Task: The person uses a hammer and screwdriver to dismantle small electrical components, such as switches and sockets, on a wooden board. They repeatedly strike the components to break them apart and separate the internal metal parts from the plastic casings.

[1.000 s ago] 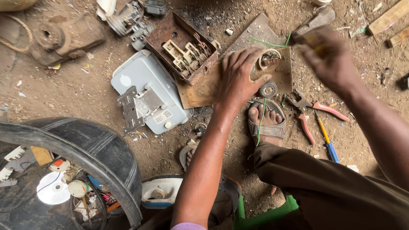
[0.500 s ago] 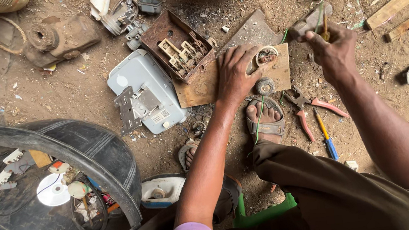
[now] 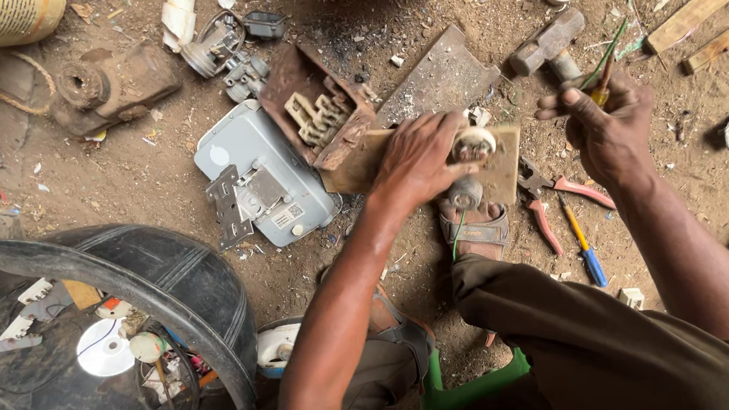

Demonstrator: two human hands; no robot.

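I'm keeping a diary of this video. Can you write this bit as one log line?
left hand: pressing on wooden board with round socket | right hand: holding screwdriver, raised | pliers: on ground

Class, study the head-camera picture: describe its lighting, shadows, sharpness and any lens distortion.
Head view: soft, even daylight with no glare; only faint shadows beside the grey metal switch box and under the left hand on the small wooden board. The right hand gripping a thin tool shows sharp, without blur. The wide lens bows the black rubber tyre near the edge.
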